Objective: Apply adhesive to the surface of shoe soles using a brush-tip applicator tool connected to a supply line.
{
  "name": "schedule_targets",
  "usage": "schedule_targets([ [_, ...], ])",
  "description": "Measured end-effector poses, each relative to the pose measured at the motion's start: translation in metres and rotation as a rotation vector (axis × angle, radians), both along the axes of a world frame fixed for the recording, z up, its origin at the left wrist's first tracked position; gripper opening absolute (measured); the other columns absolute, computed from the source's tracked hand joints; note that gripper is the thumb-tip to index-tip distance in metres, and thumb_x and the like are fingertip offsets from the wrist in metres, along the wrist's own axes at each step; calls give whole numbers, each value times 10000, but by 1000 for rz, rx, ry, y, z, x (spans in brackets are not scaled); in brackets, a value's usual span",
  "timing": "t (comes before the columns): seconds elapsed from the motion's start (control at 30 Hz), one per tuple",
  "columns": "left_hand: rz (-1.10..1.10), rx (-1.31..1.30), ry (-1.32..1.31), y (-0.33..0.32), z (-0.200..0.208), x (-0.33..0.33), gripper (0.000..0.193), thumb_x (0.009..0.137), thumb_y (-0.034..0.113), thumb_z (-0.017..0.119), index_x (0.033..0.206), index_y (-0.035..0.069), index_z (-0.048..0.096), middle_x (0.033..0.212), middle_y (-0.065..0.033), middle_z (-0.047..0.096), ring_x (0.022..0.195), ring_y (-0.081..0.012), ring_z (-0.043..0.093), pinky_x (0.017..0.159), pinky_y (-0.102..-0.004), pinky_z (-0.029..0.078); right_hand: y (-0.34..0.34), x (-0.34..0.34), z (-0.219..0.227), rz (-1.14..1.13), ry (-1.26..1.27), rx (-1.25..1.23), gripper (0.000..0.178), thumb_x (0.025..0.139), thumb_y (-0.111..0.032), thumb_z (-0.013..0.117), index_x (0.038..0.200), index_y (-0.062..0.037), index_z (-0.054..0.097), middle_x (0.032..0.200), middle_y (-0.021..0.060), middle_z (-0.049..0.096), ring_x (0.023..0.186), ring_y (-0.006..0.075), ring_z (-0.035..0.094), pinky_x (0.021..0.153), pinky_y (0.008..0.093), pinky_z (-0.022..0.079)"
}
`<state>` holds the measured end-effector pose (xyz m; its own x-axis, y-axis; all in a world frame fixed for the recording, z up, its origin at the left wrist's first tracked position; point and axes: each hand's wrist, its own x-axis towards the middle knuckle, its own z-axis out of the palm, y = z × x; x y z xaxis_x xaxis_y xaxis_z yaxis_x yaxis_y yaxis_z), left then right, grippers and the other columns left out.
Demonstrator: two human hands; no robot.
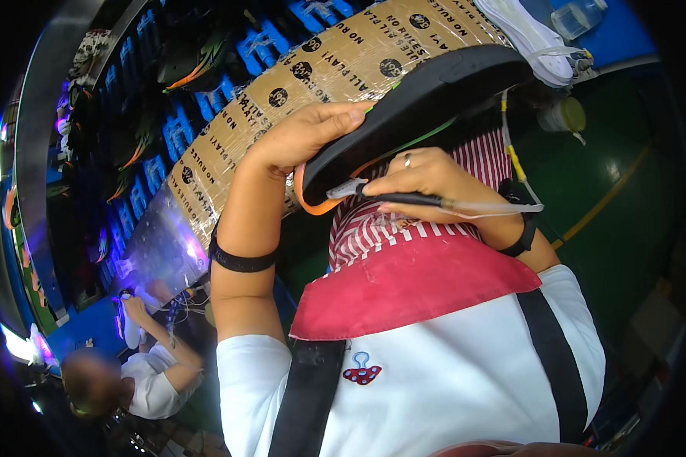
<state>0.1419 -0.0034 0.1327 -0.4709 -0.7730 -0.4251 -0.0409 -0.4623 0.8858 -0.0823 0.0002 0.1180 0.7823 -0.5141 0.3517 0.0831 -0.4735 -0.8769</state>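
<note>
A long black shoe sole with orange and green edging is held tilted above my lap. My left hand grips its side near the orange-edged end, thumb on the upper side and fingers partly hidden. My right hand, with a ring on one finger, is closed round a slim brush with a black handle. A clear tube leads off the handle's end. The pale brush head is at the inner edge of the sole's orange end; I cannot tell whether it touches.
A taped, cardboard-covered surface lies ahead, beside a line of blue racks with dark shoe parts. White shoes and a clear bottle are at far right. A yellow-lidded container hangs below. Another person works at left.
</note>
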Motion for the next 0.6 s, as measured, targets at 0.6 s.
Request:
schedule_targets([
  [0.6, 832, -313, 455, 17, -33, -1, 414, 926, 337, 427, 1196, 26, 469, 1165, -110, 533, 1048, -207, 530, 882, -356, 439, -19, -29, 12, -132, -103, 320, 222, 701, -1, 703, 918, 16, 660, 819, 95, 667, 735, 114, 619, 666, 208, 480],
])
